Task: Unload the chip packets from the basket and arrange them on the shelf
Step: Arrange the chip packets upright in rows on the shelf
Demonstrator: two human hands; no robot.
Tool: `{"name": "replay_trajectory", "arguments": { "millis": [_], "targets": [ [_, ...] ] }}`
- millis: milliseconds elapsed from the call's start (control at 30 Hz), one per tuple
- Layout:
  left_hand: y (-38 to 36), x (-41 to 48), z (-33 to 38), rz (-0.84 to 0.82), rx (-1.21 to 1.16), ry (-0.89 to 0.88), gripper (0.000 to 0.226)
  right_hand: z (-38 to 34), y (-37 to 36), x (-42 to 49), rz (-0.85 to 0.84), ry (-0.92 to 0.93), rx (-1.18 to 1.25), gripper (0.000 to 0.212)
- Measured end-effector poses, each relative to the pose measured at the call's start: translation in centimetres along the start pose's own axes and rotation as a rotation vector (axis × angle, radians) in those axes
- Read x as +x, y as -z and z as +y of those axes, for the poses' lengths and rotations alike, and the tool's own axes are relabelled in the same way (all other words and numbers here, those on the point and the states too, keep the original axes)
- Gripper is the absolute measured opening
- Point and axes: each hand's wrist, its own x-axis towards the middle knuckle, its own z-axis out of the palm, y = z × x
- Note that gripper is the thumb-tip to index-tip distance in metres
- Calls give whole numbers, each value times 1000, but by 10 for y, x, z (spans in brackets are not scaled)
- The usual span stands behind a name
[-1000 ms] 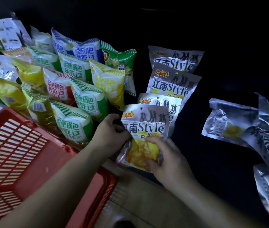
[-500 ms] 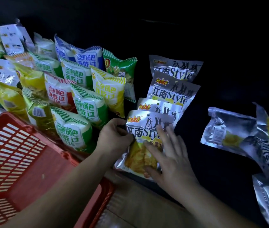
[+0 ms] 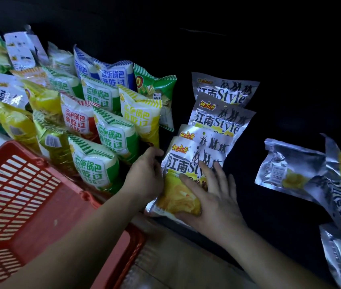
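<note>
Silver chip packet (image 3: 178,163) — yellow crisps printed below — under the right hand (image 3: 213,203).

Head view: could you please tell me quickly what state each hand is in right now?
Left hand: closed on the left edge of the front silver chip packet.
Right hand: open, fingers flat on that packet.

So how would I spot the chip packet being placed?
Right of the red plastic basket runs an overlapping column of silver foil packets on the dark shelf. Take the frontmost packet, nearest the viewer. Only it shows its full yellow crisp picture and has the left hand and right hand on it.
</note>
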Motion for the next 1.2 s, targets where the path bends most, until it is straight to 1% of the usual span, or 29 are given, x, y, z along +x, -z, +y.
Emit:
{"name": "replay_trajectory", "arguments": {
  "millis": [67, 100, 133, 167, 233, 267, 333, 400, 500, 533, 600, 667, 767, 833, 900, 967, 1067, 1200],
  "targets": [
    [-1, -8, 7, 107, 233, -162, 46, -5, 1, 2, 12, 11, -27, 92],
    [-2, -14, 13, 118, 266, -232, 51, -6, 1, 3, 5, 22, -19, 92],
    [-3, -21, 19, 76, 246, -277, 55, -5, 2, 5, -3, 38, 14, 92],
    [-6, -28, 24, -4, 209, -294, 60, -3, 4, 6, -2, 55, 79, 91],
    [-16, -39, 28, -174, 202, -270, 75, 6, 9, 5, 70, 69, 256, 85],
    [-22, -41, 28, -227, 219, -249, 82, 11, 12, 3, 112, 68, 317, 82],
    [-28, -42, 30, -263, 229, -205, 93, 19, 16, -5, 168, 80, 363, 81],
    [-28, -38, 32, -303, 282, -184, 95, 27, 20, -14, 188, 75, 396, 76],
    [-26, -36, 29, -343, 381, -217, 91, 37, 27, -21, 108, -55, 537, 70],
    [-26, -35, 27, -356, 386, -218, 93, 41, 29, -21, 97, -112, 579, 67],
    [-27, -36, 23, -370, 358, -217, 101, 48, 30, -17, 130, -202, 637, 64],
    [-30, -37, 20, -314, 327, -238, 103, 48, 37, -8, 161, -270, 692, 64],
    [-39, -40, 17, -155, 352, -299, 104, 46, 53, 16, 157, -330, 701, 65],
    [-46, -40, 21, -82, 355, -310, 103, 48, 66, 39, 104, -381, 664, 66],
    [-50, -36, 22, -45, 328, -303, 102, 49, 75, 60, 44, -406, 695, 66],
    [-51, -33, 20, -25, 295, -316, 98, 49, 80, 73, 52, -387, 745, 63],
    [-54, -32, 19, -10, 260, -308, 91, 44, 84, 82, 67, -326, 731, 60],
    [-60, -26, 22, 7, 237, -267, 84, 34, 90, 84, 23, -246, 663, 65]
  ]
}}
